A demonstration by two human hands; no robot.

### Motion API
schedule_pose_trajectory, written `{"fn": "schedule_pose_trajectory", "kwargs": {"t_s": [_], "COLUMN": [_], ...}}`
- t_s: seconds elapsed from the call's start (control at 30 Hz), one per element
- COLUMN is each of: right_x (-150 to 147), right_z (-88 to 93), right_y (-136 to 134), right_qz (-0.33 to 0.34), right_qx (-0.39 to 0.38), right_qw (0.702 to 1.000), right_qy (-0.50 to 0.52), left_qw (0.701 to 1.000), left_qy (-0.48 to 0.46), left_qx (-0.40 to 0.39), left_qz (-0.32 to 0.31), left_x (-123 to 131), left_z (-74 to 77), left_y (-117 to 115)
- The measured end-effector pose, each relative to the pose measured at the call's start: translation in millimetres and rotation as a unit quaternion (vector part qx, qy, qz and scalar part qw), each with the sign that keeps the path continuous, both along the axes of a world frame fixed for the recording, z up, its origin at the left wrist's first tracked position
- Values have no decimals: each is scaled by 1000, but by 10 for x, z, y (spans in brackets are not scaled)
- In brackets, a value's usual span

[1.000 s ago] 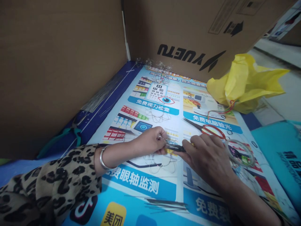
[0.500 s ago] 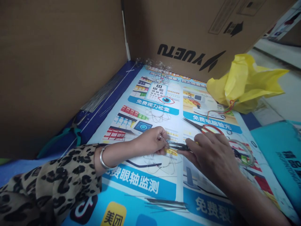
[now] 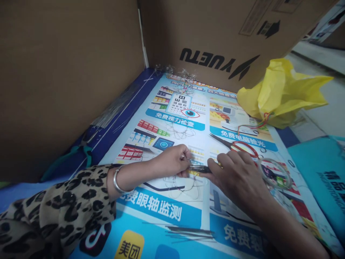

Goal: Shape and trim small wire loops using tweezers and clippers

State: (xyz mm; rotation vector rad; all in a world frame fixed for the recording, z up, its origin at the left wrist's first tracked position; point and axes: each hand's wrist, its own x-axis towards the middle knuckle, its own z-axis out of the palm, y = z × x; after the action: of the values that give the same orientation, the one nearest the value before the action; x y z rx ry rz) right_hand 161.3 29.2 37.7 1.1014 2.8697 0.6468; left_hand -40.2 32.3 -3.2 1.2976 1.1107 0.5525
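My left hand (image 3: 172,162), in a leopard-print sleeve with a silver bangle, pinches a thin wire piece (image 3: 185,181) that lies looped on the printed poster (image 3: 161,212). My right hand (image 3: 237,178) is closed round dark pliers (image 3: 201,168), whose tip meets the wire right at my left fingertips. Both hands rest low on the poster, almost touching.
Red-handled scissors (image 3: 237,145) lie just beyond my right hand. A yellow plastic bag (image 3: 283,95) sits at the back right. Cardboard walls (image 3: 67,72) stand left and behind. A bundle of straight wires (image 3: 115,106) lies along the left wall; finished wire shapes (image 3: 183,81) sit at the back.
My right hand slid slightly left with the pliers, closing in on my left fingertips. My left hand stayed put.
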Motion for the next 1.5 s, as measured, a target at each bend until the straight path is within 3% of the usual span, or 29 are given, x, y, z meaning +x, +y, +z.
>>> {"fn": "schedule_pose_trajectory", "kwargs": {"t_s": [0.47,0.67,0.87,1.3,1.4,1.5], "right_x": [-1,39,93,63,63,79], "right_z": [-77,-160,-181,-100,-92,-108], "right_y": [60,79,75,11,5,26], "right_qz": [23,35,5,-121,-123,-81], "right_qx": [-11,-50,-103,-250,-280,-267], "right_qw": [1000,997,990,957,949,956], "right_qy": [-4,49,98,80,84,86], "left_qw": [996,996,995,999,999,999], "left_qy": [-66,-70,-88,-50,-50,-51], "left_qx": [-57,-46,-46,8,12,-1], "left_qz": [-5,7,12,5,2,-10], "left_x": [-8,-11,-22,-15,-20,-29], "left_z": [65,49,85,5,16,35], "left_y": [25,20,11,-8,-9,-5]}}
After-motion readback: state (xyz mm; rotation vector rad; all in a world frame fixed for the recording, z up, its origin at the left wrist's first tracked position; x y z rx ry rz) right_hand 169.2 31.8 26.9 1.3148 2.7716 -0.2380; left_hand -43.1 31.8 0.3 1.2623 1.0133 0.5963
